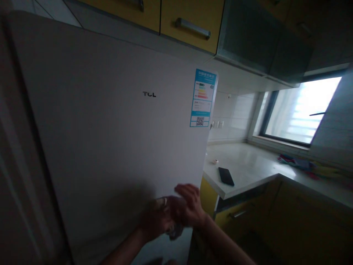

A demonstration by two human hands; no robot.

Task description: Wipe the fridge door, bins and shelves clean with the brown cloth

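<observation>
In front of the fridge door, low in the head view, my two hands come together. My left hand is closed, its fingers curled around something I cannot make out. Just right of it, my right hand touches or overlaps the left one, with its upper fingers lifted and stretched out; motion blur softens them. A crumpled, partly see-through thing shows beneath the hands, mostly hidden by them. The pale fridge bears a TCL logo and a blue energy label.
A white countertop turns a corner at right. On it lie a dark phone, a small pale round item and colourful cloths. Yellow cabinets hang above. A window lights the far right.
</observation>
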